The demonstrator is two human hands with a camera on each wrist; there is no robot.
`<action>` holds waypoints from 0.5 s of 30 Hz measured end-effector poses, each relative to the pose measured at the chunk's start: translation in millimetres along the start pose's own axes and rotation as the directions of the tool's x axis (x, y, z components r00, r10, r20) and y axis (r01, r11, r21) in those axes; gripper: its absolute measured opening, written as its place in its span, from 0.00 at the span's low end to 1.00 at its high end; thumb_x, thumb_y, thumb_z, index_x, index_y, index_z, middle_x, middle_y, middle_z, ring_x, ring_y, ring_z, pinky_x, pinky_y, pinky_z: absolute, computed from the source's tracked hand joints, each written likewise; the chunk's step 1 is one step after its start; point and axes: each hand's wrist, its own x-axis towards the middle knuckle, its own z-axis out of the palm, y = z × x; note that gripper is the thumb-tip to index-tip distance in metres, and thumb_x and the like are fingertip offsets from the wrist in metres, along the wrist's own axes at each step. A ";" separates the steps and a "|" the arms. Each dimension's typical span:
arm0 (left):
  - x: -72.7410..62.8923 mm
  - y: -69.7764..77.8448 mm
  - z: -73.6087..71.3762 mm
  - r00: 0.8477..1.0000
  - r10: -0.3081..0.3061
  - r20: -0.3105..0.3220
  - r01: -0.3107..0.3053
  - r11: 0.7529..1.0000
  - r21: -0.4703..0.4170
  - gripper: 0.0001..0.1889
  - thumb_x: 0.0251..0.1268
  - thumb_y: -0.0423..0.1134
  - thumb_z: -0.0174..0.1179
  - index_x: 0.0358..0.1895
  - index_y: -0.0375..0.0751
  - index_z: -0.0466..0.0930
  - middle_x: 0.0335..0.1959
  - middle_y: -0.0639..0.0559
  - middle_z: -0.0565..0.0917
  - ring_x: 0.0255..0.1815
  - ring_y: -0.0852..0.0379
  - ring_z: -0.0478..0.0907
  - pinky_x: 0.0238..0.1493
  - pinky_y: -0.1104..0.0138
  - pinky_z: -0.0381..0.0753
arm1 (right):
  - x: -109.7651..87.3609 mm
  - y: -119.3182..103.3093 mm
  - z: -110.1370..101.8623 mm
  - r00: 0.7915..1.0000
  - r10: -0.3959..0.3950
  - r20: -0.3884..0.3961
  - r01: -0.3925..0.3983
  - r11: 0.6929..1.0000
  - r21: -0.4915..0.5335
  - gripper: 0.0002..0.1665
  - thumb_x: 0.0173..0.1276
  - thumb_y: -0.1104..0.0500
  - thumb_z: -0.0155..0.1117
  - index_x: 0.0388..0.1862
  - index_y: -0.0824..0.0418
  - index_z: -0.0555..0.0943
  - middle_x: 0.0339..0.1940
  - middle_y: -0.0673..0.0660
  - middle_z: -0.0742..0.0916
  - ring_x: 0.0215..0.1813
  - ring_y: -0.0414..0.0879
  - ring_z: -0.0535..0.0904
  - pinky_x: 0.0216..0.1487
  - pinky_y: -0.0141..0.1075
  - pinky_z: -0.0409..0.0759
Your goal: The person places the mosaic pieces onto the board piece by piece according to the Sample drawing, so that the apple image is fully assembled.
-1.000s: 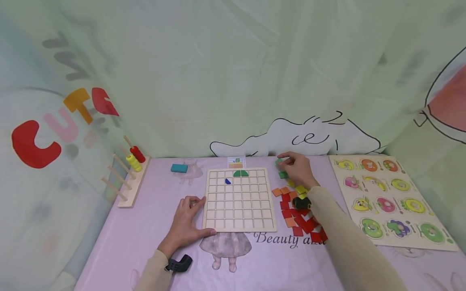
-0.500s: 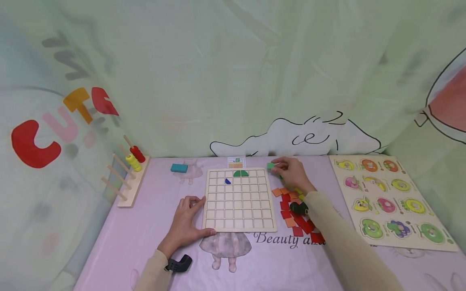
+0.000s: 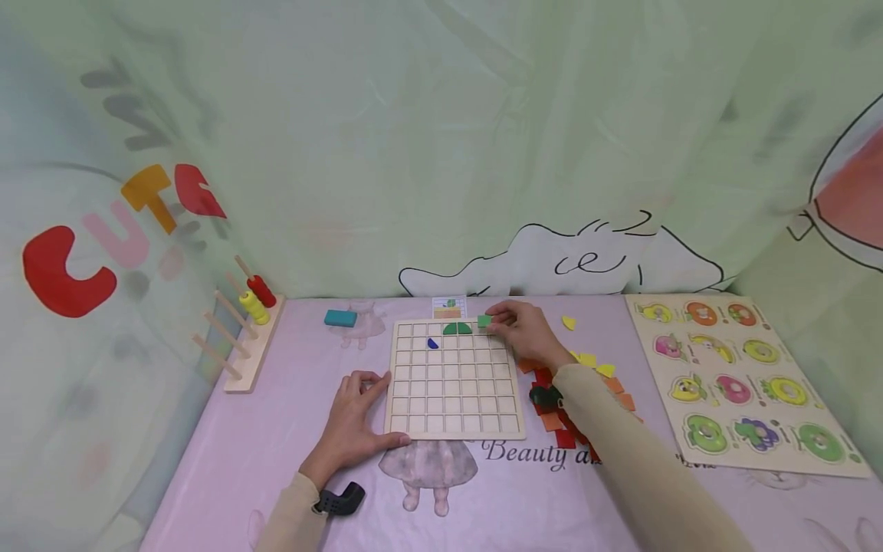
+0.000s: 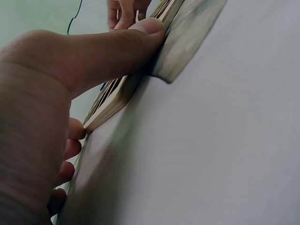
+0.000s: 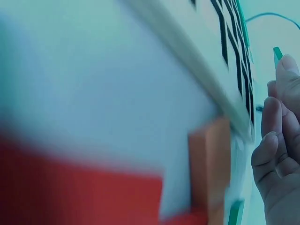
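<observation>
A wooden grid board (image 3: 451, 387) lies mid-table. Two green quarter-round tiles (image 3: 457, 329) sit side by side in its top row, and a small blue piece (image 3: 432, 343) lies below and left of them. My left hand (image 3: 352, 422) grips the board's near left corner, thumb on the front edge and fingers along the left side; the left wrist view shows the thumb (image 4: 117, 51) against the board's rim. Between thumb and fingertips my right hand (image 3: 527, 331) pinches a green square tile (image 3: 484, 321), over the board's top row towards the right.
Red and orange tiles (image 3: 566, 438) lie right of the board, partly under the right forearm, with yellow tiles (image 3: 586, 359) behind. A printed pattern card (image 3: 449, 307) touches the far edge. A fruit puzzle board (image 3: 745, 383), a teal block (image 3: 340, 318) and a peg rack (image 3: 255, 345) stand around.
My right hand has carried the green square tile leftward from the tile pile to over the board's top row. The left hand keeps its place on the corner.
</observation>
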 end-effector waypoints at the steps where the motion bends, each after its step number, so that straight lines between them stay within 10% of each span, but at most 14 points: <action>1: -0.2 0.0 -0.5 1.000 -0.001 0.001 0.001 1.000 -0.002 0.58 0.39 0.65 0.83 0.77 0.43 0.73 0.63 0.47 0.73 0.54 0.55 0.64 0.55 0.56 0.69 | 1.2 -1.7 2.8 1.000 -0.013 0.005 0.013 1.000 -0.003 0.17 0.75 0.59 0.72 0.59 0.63 0.84 0.52 0.61 0.88 0.51 0.55 0.83 0.59 0.49 0.82; 15: -0.8 0.2 -0.4 1.000 -0.021 0.016 0.021 1.000 -0.012 0.58 0.40 0.65 0.83 0.78 0.43 0.73 0.63 0.47 0.72 0.54 0.55 0.64 0.55 0.57 0.68 | 20.4 -22.3 37.8 0.998 -0.037 0.056 0.040 0.998 -0.051 0.14 0.73 0.62 0.73 0.55 0.60 0.84 0.52 0.58 0.89 0.44 0.49 0.81 0.49 0.42 0.78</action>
